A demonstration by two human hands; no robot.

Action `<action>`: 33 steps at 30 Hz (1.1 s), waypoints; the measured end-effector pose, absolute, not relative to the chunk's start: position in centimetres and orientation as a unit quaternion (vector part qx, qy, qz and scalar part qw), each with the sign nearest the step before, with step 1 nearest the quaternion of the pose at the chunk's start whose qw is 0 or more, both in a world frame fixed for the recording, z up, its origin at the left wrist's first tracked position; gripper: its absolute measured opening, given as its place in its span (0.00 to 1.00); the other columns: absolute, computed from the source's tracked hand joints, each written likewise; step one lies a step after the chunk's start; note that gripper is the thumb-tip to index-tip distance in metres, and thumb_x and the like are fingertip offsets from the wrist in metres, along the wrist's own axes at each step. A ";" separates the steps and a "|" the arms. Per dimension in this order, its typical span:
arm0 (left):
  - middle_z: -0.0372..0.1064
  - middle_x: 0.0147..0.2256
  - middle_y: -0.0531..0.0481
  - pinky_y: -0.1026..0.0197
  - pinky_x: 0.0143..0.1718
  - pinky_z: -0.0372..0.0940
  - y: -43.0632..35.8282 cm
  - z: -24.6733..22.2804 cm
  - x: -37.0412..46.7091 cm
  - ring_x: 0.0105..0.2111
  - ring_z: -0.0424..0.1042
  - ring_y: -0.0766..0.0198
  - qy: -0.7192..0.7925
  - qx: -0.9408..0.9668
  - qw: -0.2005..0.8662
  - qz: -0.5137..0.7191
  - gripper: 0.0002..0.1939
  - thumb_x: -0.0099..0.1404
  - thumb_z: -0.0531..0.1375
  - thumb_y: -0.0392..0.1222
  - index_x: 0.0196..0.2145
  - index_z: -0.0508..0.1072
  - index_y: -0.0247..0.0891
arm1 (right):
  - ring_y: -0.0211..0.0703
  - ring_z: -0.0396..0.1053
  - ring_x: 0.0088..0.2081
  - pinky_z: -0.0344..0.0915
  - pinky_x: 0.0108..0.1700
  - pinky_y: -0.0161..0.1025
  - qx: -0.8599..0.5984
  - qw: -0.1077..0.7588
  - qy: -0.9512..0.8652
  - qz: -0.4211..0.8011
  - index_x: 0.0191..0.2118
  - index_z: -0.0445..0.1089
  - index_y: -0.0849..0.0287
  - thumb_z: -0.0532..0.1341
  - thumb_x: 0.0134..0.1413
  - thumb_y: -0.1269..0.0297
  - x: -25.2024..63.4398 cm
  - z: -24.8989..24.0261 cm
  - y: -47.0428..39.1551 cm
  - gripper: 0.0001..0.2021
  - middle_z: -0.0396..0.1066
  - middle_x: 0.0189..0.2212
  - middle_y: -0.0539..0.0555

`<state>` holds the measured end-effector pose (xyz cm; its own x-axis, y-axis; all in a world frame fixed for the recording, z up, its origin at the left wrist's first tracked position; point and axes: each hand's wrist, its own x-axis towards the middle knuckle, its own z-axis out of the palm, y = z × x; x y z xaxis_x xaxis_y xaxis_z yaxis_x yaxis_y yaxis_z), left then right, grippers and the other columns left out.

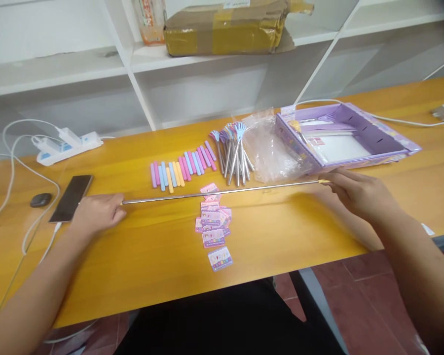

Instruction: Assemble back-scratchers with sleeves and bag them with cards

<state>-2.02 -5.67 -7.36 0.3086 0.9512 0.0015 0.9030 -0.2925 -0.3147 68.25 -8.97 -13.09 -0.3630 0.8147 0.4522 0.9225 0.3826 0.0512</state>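
A thin metal telescopic rod (222,191), drawn out long, spans the space between my hands above the table. My left hand (98,212) is closed around its left end, where a bit of yellow shows. With the fingers of my right hand (355,190) I pinch the yellowish right end. Beneath the rod's middle lies a loose column of small pink and purple printed cards (213,238). Just behind it are a row of pastel sticks (183,167) and a pile of metal rods with small hand-shaped heads (237,153).
Clear plastic bags (276,153) lie beside a purple open box (370,140) holding a few items. At left are a phone (72,197), a dark mouse (40,199), white cables and a power strip (69,148). A taped carton (225,32) sits on the shelf.
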 end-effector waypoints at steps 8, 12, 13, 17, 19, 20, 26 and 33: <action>0.78 0.30 0.40 0.53 0.31 0.53 -4.8 -6.2 -0.3 0.32 0.76 0.47 -0.566 -0.811 0.113 0.092 0.12 0.65 0.50 0.47 0.33 0.72 0.43 | 0.48 0.78 0.38 0.67 0.41 0.41 -0.470 0.178 -0.843 -0.191 0.47 0.77 0.54 0.55 0.76 0.69 64.3 -9.1 -9.6 0.12 0.83 0.39 0.57; 0.80 0.31 0.39 0.53 0.29 0.52 -4.6 -5.1 4.7 0.32 0.78 0.46 -0.561 -0.809 0.119 0.127 0.17 0.68 0.50 0.47 0.38 0.77 0.41 | 0.47 0.76 0.37 0.65 0.41 0.41 -0.406 0.170 -0.883 -0.164 0.49 0.76 0.57 0.52 0.75 0.75 59.9 -8.6 -7.8 0.14 0.81 0.37 0.57; 0.80 0.32 0.39 0.53 0.29 0.53 -4.5 -4.8 6.1 0.33 0.79 0.45 -0.557 -0.811 0.120 0.133 0.18 0.69 0.50 0.47 0.41 0.79 0.40 | 0.47 0.75 0.36 0.63 0.40 0.41 -0.396 0.169 -0.888 -0.162 0.49 0.76 0.58 0.52 0.75 0.76 58.6 -8.6 -7.2 0.15 0.80 0.36 0.56; 0.82 0.36 0.36 0.53 0.30 0.56 -4.2 -4.3 10.6 0.36 0.82 0.42 -0.565 -0.802 0.118 0.152 0.23 0.73 0.48 0.47 0.46 0.81 0.36 | 0.45 0.70 0.32 0.57 0.36 0.40 -0.390 0.177 -0.893 -0.141 0.47 0.76 0.59 0.53 0.72 0.76 53.6 -8.6 -4.8 0.14 0.77 0.34 0.56; 0.82 0.36 0.35 0.52 0.31 0.58 -4.0 -4.5 11.9 0.37 0.83 0.41 -0.571 -0.800 0.106 0.148 0.23 0.75 0.48 0.47 0.47 0.81 0.35 | 0.45 0.68 0.31 0.56 0.36 0.40 -0.395 0.167 -0.896 -0.117 0.46 0.75 0.60 0.53 0.70 0.77 51.3 -8.6 -3.9 0.13 0.76 0.34 0.56; 0.82 0.37 0.35 0.52 0.31 0.60 -4.0 -4.6 12.3 0.37 0.83 0.41 -0.574 -0.800 0.100 0.143 0.24 0.75 0.47 0.47 0.47 0.81 0.35 | 0.44 0.67 0.31 0.55 0.36 0.40 -0.401 0.164 -0.895 -0.105 0.45 0.75 0.61 0.53 0.70 0.78 50.3 -8.5 -3.6 0.13 0.76 0.33 0.56; 0.83 0.38 0.34 0.50 0.35 0.66 -4.5 -5.4 14.0 0.39 0.83 0.40 -0.565 -0.813 0.063 0.129 0.23 0.75 0.48 0.45 0.50 0.80 0.33 | 0.43 0.65 0.32 0.53 0.37 0.41 -0.364 0.169 -0.914 -0.058 0.43 0.73 0.60 0.53 0.69 0.79 43.7 -8.5 -3.8 0.13 0.75 0.34 0.54; 0.83 0.38 0.33 0.50 0.33 0.66 -4.6 -6.0 14.4 0.38 0.83 0.38 -0.562 -0.814 0.064 0.130 0.23 0.76 0.49 0.47 0.49 0.81 0.32 | 0.42 0.63 0.31 0.50 0.36 0.42 -0.378 0.126 -0.916 -0.047 0.46 0.73 0.60 0.55 0.65 0.80 40.0 -10.2 -3.6 0.13 0.75 0.36 0.54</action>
